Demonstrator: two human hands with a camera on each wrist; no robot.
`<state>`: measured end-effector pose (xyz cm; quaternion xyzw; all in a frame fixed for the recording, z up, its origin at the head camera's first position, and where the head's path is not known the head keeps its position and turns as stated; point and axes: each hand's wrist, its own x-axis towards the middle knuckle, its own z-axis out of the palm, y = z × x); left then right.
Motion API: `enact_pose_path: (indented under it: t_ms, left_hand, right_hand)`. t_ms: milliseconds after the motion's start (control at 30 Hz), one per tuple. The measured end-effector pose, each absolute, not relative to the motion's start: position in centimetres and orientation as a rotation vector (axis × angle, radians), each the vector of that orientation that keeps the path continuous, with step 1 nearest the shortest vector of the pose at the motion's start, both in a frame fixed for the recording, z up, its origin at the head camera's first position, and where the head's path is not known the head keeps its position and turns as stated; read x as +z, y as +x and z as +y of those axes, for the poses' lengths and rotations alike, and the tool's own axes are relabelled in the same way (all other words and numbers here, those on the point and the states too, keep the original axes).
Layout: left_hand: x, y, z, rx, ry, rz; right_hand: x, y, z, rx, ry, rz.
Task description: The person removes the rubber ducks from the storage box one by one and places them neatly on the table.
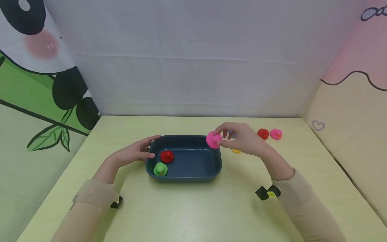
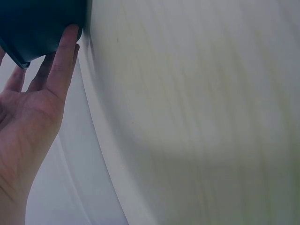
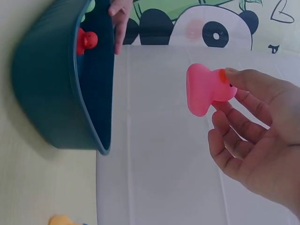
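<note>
My right hand (image 1: 242,137) pinches a pink rubber duck (image 1: 213,139) between thumb and fingertips, above the right back corner of a dark blue plastic bin (image 1: 183,179). In the right wrist view the pink duck (image 3: 206,91) is tipped sideways, apart from the bin's rim. My left hand (image 1: 134,152) rests against the bin's left end with fairly straight fingers, the thumb at the rim. The left wrist view has its fingers (image 2: 61,70) on the bin's outer wall. Inside the bin's left part sit a red duck (image 1: 167,156) and a green duck (image 1: 160,169).
Right of the bin, a yellow thing (image 1: 237,151) and a blue thing (image 1: 232,133) are mostly hidden by my right hand. Farther right on the table (image 1: 187,208) stand a red duck (image 1: 263,133) and a pink duck (image 1: 276,134). A pale cloth wall (image 1: 196,84) borders the back.
</note>
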<state>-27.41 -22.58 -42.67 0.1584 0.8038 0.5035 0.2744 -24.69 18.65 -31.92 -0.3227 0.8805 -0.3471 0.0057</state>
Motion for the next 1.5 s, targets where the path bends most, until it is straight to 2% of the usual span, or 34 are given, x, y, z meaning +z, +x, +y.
enact_pose_path:
  t_ms: [633, 833, 1100, 1500]
  left_hand:
    - [-42.8, -28.3, -21.5, 1.372, 0.398, 2.2]
    - [-43.1, -28.6, -21.5, 1.38, 0.431, 2.235]
    - [-43.1, -28.3, -21.0, 1.37, 0.449, 2.308]
    - [-43.1, -28.1, -20.6, 1.328, 0.472, 2.445]
  right_hand:
    - [-32.8, -27.8, 25.6, -1.137, -1.055, 2.849]
    - [-33.3, -27.8, 27.1, -1.124, -0.934, 2.895]
    - [-35.0, -28.0, 28.4, -1.106, -0.805, 2.938]
    - [-38.1, -28.7, 29.9, -1.22, -0.787, 2.959]
